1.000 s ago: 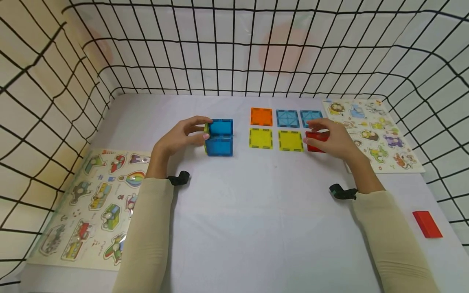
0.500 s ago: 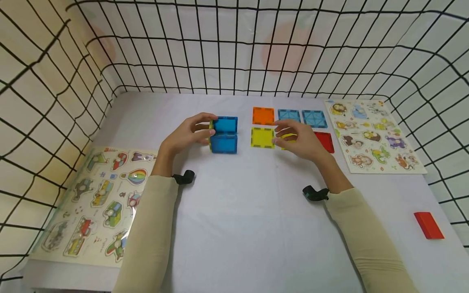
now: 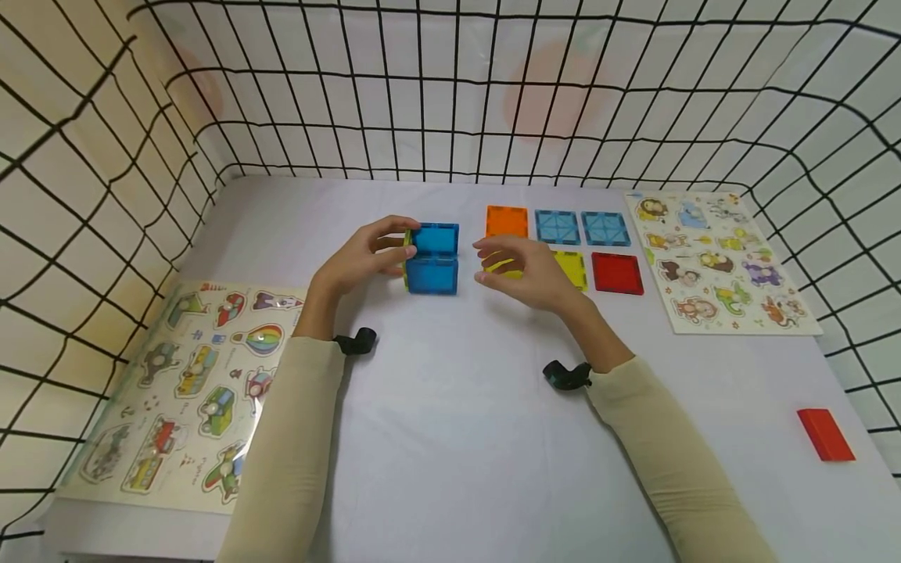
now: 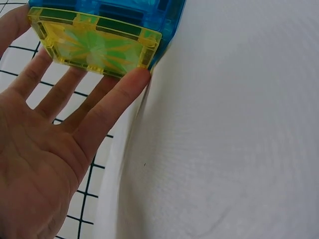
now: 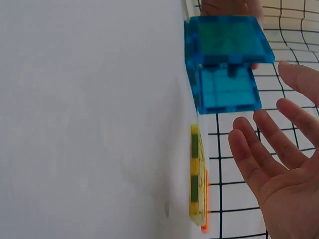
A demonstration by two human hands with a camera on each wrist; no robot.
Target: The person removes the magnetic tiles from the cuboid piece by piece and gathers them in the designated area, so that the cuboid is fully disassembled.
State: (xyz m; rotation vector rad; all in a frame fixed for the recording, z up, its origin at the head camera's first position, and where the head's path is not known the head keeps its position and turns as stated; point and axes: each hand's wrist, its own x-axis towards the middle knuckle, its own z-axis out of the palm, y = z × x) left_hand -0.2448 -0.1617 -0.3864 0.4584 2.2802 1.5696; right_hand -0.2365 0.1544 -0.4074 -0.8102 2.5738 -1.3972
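Blue magnetic tiles (image 3: pixel 432 275) stand joined as a small box shape in the middle of the table, with a yellow magnetic tile (image 4: pixel 94 47) upright against its left end. My left hand (image 3: pixel 360 258) holds that yellow tile by its edges, thumb and fingers spread around it. My right hand (image 3: pixel 524 270) is empty, fingers apart and slightly bent. It hovers just right of the blue tiles, which show an open side towards it in the right wrist view. Beneath it lies a flat yellow tile (image 5: pixel 197 174), partly hidden in the head view.
Right of the box lie an orange tile (image 3: pixel 507 219), two light blue tiles (image 3: pixel 558 227), another yellow tile (image 3: pixel 572 268) and a red tile (image 3: pixel 617 273). Picture puzzle boards flank them: one left (image 3: pixel 190 391), one right (image 3: pixel 725 266). A red block (image 3: pixel 826 435) sits far right. Black mesh (image 3: pixel 457 125) surrounds the table.
My right hand has left the red tile and moved left over the yellow tiles towards the blue box, uncovering the red tile. My left hand keeps its hold.
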